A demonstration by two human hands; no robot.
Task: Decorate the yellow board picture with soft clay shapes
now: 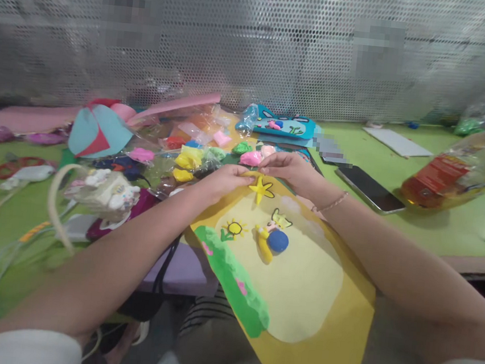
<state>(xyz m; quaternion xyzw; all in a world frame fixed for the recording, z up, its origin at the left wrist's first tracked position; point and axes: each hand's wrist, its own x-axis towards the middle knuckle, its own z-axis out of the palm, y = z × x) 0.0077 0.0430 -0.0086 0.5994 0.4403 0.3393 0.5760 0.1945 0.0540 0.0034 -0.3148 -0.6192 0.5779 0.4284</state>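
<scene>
A yellow card (pixel 330 339) with a pale oval, a green clay strip, a small sun, a blue ball figure and a yellow clay star (pixel 261 189) lies across my lap and the table edge. My left hand (pixel 225 179) and my right hand (pixel 289 168) meet at the card's far edge just above the star. Both have their fingers pinched together on something small that I cannot make out. A thin bracelet circles my right wrist.
Bags of coloured clay (pixel 188 159) lie beyond my hands. A phone (pixel 368 188) rests to the right, with a plastic bag (pixel 462 169) further right. A teal and red paper shape (pixel 97 131), a toy figure (pixel 104 189) and cords sit left. A perforated metal screen stands behind.
</scene>
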